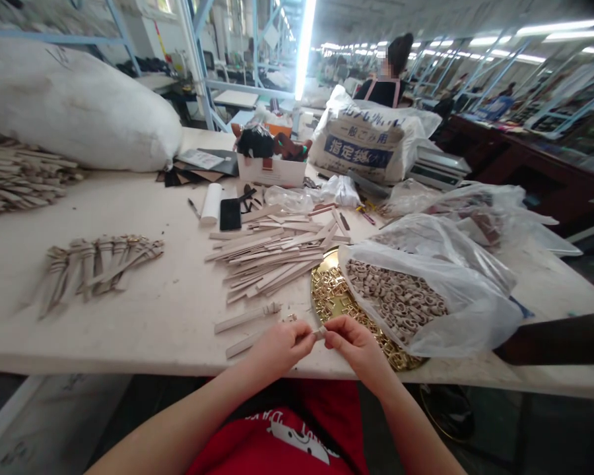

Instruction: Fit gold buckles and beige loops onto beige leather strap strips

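My left hand (288,342) and my right hand (355,344) meet low over the front of the table, fingertips pinched. Between them is a small beige strap piece (319,334); fingers cover most of it, so I cannot tell whether it is a loop or a strap end. Left of my left hand lie a beige strap with a loop and buckle end (247,317) and another beige strap (241,346), partly behind the hand. Close to my right hand is a round golden tray (334,254) of small gold buckles (332,288). A clear plastic bag (468,323) of beige loops (396,293) rests partly over it.
Loose beige straps (272,254) are piled mid-table. Bundled straps (103,260) lie left. Behind are a black phone (230,214), a white roll (211,203), a white box (272,170) and a large printed sack (371,142). A person (389,79) is farther back.
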The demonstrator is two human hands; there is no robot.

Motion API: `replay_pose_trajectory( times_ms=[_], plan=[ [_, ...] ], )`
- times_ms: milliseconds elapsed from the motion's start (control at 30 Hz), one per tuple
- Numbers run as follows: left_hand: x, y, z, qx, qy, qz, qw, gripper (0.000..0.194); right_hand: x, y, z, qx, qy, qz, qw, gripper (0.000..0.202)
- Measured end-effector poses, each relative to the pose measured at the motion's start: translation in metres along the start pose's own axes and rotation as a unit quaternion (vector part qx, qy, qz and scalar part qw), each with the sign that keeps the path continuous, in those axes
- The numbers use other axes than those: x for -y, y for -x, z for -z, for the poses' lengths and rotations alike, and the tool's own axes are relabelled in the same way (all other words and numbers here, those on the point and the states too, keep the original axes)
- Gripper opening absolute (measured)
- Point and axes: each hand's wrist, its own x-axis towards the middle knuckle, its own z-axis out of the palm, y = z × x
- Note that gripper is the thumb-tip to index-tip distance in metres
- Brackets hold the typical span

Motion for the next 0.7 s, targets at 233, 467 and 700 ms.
replay_pose_trajectory(
  times_ms=[233, 467, 700],
  plan=[
    [-0.001, 0.003, -0.012, -0.014, 0.050, -0.013, 0.999, 0.028, -0.017, 0.006, -0.013, -0.010, -0.098, -0.025, 0.995, 0.020],
    [0.007, 0.011, -0.010, -0.009, 0.135, -0.006, 0.991, 0.021, -0.022, 0.009, -0.028, -0.036, -0.116, -0.046, 0.992, 0.023],
    [0.015, 0.010, -0.013, -0.017, 0.210, 0.002, 0.977, 0.013, -0.016, 0.015, -0.037, -0.015, -0.156, -0.015, 0.987, 0.033]
  ],
)
